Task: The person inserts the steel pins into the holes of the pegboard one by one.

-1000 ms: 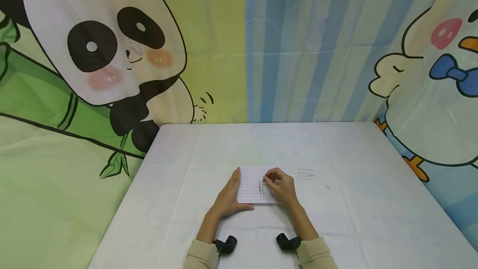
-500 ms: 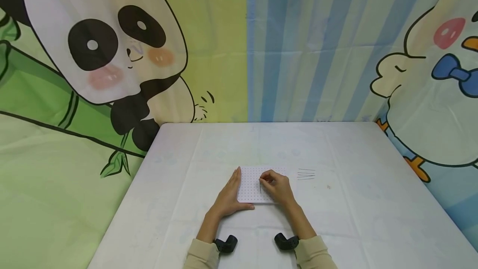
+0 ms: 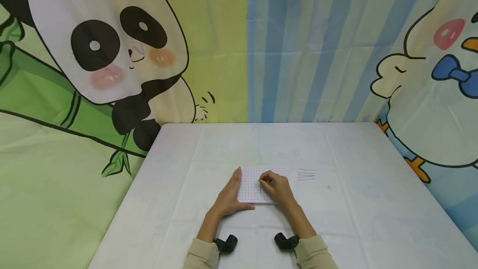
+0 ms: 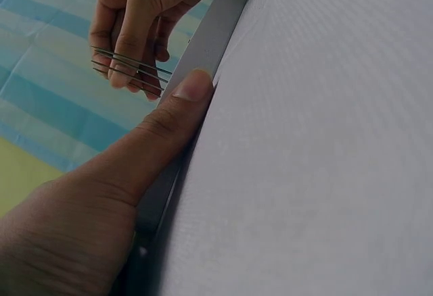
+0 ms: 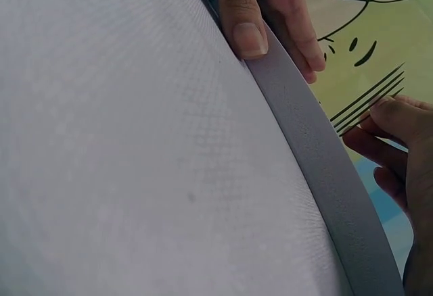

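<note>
In the head view a white board (image 3: 248, 192) with a grid of small holes lies on the table. My left hand (image 3: 227, 197) rests against it, fingers straight along its left side, thumb along the near edge. Over the board's middle, my right hand (image 3: 278, 188) pinches a thin dark rod between thumb and fingertips. Several such thin rods (image 4: 145, 65) stand upright from the board in a row in the left wrist view. The right wrist view shows the row of rods (image 5: 369, 92) too, with the right fingertips at it. Their lower ends are hard to make out.
Several more thin dark rods (image 3: 306, 174) lie loose on the white table (image 3: 343, 219), just right of the board. Behind the table hangs a cartoon-printed curtain (image 3: 216, 53). Each wrist wears a black camera.
Over the first half second my right hand moved slightly left, to the row of rods on the board. Since then it is almost still. The left hand stays in place.
</note>
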### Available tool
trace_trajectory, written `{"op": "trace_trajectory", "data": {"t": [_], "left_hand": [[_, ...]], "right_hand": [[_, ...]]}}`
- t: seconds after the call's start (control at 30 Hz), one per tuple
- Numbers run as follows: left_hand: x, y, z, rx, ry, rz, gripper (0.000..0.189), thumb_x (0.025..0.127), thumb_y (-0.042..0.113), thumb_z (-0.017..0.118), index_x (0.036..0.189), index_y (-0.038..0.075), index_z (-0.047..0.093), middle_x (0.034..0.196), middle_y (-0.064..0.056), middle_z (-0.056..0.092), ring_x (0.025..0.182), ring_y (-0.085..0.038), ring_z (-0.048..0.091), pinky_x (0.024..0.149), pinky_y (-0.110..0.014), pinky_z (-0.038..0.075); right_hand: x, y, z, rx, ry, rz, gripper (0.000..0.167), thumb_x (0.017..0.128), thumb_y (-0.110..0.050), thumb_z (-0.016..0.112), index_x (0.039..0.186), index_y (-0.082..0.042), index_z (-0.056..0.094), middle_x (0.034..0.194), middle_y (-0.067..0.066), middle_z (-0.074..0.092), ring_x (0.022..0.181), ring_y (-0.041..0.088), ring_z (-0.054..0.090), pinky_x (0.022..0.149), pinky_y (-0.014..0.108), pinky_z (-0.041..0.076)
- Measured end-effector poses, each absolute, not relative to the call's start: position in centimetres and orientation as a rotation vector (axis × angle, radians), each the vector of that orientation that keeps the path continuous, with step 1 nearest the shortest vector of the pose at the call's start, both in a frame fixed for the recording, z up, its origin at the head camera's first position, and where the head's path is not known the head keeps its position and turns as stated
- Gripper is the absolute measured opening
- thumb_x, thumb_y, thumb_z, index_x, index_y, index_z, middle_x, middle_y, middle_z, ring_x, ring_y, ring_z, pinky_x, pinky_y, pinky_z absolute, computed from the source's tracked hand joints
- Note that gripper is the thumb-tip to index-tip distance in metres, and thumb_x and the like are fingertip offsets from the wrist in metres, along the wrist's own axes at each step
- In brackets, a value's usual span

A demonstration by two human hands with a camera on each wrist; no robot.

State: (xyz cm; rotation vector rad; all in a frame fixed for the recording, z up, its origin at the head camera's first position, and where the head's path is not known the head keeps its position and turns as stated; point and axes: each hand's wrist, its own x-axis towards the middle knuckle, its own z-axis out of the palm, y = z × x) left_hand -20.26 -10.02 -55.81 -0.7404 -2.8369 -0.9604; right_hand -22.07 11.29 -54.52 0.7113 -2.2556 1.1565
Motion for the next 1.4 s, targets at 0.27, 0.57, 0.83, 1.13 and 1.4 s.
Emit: {"op": "trace_trajectory", "data": {"t": [0.27,0.57,0.83,1.13,1.4], "left_hand": [[-20.2,-10.0,-56.1,-0.733,-2.847,-0.966,0.131,0.059,0.068,0.070,0.147,0.002,0.000,0.154,-0.011,0.004,0.140,-0.021,0.005,0.110,-0.039,0.020],[-19.9,-9.9,-56.4,-0.729,-2.854,-0.970,0.131,0.059,0.068,0.070,0.147,0.001,0.001,0.154,-0.012,0.005,0.140,-0.020,0.005,0.110,-0.039,0.020],[-20.1,-9.8,-56.5,-0.709,-2.864,-0.957,0.132,0.058,0.071,0.068,0.148,0.003,0.000,0.154,-0.009,0.004,0.140,-0.018,0.004,0.110,-0.038,0.020],[-20.1,-9.8,-56.4,-0.696,-2.863,-0.962,0.133,0.057,0.071,0.069,0.148,0.004,0.000,0.154,-0.008,0.003,0.140,-0.017,0.004,0.110,-0.037,0.019],[-20.3,-9.8,-56.4,-0.688,-2.857,-0.913,0.134,0.055,0.072,0.069,0.148,0.004,0.000,0.154,-0.008,0.004,0.140,-0.019,0.005,0.110,-0.037,0.019]], "right_hand": [[-21.9,11.4,-54.9,0.718,-2.242,1.120,0.012,0.077,-0.009,0.074,0.083,-0.013,0.064,0.072,-0.006,0.065,0.064,0.004,0.059,0.057,0.022,0.049],[-21.6,11.7,-55.2,0.709,-2.265,1.129,0.013,0.075,-0.008,0.075,0.084,-0.012,0.067,0.075,-0.006,0.068,0.070,0.004,0.063,0.064,0.021,0.051],[-21.5,12.1,-55.2,0.742,-2.231,1.135,0.015,0.074,-0.005,0.075,0.087,-0.010,0.068,0.080,-0.003,0.070,0.074,0.008,0.066,0.067,0.020,0.052],[-21.2,14.5,-54.2,0.644,-2.225,1.211,0.013,0.076,-0.009,0.075,0.088,-0.011,0.069,0.081,-0.005,0.069,0.072,0.008,0.065,0.067,0.024,0.053],[-21.9,19.8,-54.5,0.462,-2.225,1.151,0.011,0.076,-0.011,0.075,0.086,-0.013,0.072,0.083,-0.004,0.069,0.076,0.013,0.062,0.066,0.024,0.048]]}}
